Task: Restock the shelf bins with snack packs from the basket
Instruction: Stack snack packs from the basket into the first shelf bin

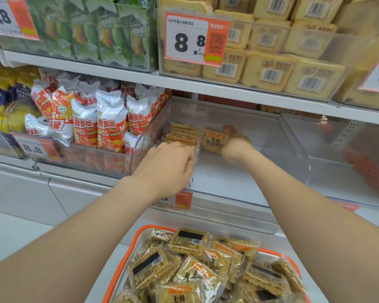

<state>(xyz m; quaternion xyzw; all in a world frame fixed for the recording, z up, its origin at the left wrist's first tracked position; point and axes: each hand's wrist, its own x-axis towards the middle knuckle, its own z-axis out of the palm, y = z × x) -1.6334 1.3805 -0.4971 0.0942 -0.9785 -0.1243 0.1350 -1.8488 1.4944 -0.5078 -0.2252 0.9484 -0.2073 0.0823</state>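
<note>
Right hand (pixel 234 147): fingers curled, gripping one snack pack (pixel 213 141) upright inside the clear shelf bin (pixel 271 136). Left hand (pixel 169 165): fingers curled on the row of packs (pixel 183 133) just beside it. Basket (pixel 160 227) below, heaped with packs.

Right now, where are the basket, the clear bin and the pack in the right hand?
basket (pixel 149 226): head view, orange rim.
clear bin (pixel 228 178): head view, bare floor.
pack (pixel 213 139): head view, printed front.
</note>
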